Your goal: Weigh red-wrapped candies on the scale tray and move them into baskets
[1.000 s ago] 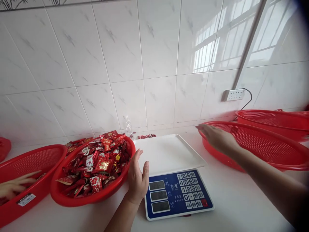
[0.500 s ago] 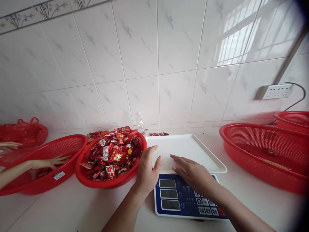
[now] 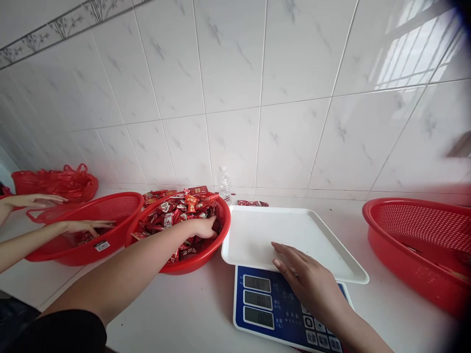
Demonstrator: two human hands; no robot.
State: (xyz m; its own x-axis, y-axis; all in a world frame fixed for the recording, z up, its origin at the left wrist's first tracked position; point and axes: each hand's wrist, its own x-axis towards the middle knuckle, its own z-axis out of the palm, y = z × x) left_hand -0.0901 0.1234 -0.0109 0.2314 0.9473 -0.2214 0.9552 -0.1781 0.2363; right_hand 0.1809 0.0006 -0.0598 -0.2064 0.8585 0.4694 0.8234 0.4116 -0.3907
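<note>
My left hand (image 3: 204,228) reaches into the red basket (image 3: 184,267) heaped with red-wrapped candies (image 3: 158,220). Its fingertips dip among the packets at the basket's right side and are hidden, so I cannot tell whether they grip one. My right hand (image 3: 309,274) hovers with fingers stretched out and nothing in it, over the front edge of the white weighing tray (image 3: 253,230). Under that hand is the blue panel of the digital scale (image 3: 281,328), with its displays on the left and keys partly covered.
Another person's hands, one (image 3: 83,227) inside a second red basket (image 3: 125,208), work at the left. Red plastic bags (image 3: 59,184) lie behind. A clear bottle (image 3: 224,185) and loose packets (image 3: 252,203) stand by the wall. A large red basket (image 3: 408,260) is on the right.
My left hand has moved left from beside the tray into the candy basket. My right hand stays near the tray's front edge, still open. The view has shifted somewhat.
</note>
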